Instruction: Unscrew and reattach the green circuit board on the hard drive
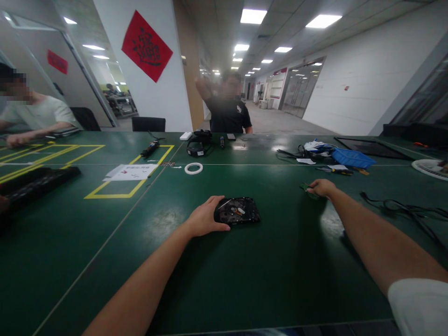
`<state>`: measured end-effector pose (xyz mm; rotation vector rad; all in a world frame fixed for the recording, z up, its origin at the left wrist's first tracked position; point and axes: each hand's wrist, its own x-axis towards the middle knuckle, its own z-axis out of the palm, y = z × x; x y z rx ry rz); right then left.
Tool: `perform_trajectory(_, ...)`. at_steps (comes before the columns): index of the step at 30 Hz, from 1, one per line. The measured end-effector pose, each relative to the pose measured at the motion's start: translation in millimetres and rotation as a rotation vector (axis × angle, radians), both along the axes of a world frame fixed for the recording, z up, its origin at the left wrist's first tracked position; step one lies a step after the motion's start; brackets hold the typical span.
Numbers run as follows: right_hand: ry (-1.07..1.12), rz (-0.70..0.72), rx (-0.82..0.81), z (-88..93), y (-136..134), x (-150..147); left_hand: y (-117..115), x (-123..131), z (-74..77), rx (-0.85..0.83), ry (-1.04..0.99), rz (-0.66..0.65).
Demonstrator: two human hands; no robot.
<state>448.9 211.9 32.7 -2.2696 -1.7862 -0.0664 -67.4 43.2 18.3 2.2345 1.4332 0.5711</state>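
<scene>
A black opened hard drive (238, 210) lies flat on the green table (245, 280) in front of me. My left hand (205, 217) grips its left edge, thumb below and fingers curled over the top. Further right, my right hand (322, 188) rests on the table with fingers closed on a small green circuit board (308, 190) that pokes out to the left of it.
A white tape ring (193, 168), a paper sheet (130, 172) in a yellow-taped square, black headgear (199, 142), a blue tray (352, 157) and black cables (402, 208) lie about. One person stands across the table; another sits at far left.
</scene>
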Motion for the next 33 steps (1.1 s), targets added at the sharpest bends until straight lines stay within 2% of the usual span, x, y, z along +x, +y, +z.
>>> perform_trajectory(2,0.032,0.013,-0.099,-0.4,-0.6,-16.5,-3.5,-8.7,1.4,-0.008,0.005,-0.007)
perform_trajectory(5,0.046,0.045,-0.152,-4.4,-2.5,-46.3,-6.8,-25.7,1.8,-0.008,0.004,-0.004)
perform_trajectory(10,0.075,0.159,-0.127,-24.6,-19.4,-117.3,-8.4,-43.3,1.7,-0.004,-0.009,-0.011)
perform_trajectory(13,0.093,0.259,-0.099,-35.9,-36.8,-161.8,-10.3,-43.7,3.0,0.002,-0.04,-0.016)
perform_trajectory(16,0.1,0.328,-0.07,-42.1,-53.0,-188.5,-12.0,-41.6,4.7,0.017,-0.062,-0.034)
perform_trajectory(18,0.112,0.319,-0.033,-44.2,-60.8,-192.0,-12.2,-40.6,5.6,0.015,-0.062,-0.031)
perform_trajectory(22,0.153,0.255,0.04,-47.6,-69.5,-179.3,-10.9,-40.1,6.5,0.007,-0.058,-0.032)
perform_trajectory(25,0.161,0.272,0.064,-50.2,-71.5,-172.4,-9.8,-42.1,5.7,-0.02,-0.047,-0.024)
perform_trajectory(29,0.178,0.319,0.049,-50.9,-71.7,-174.9,-6.6,-49.1,0.7,-0.025,-0.054,0.032)
perform_trajectory(33,0.153,0.347,0.073,-48.8,-77.3,-178.7,0.2,-54.1,-5.5,0.025,-0.036,0.157)
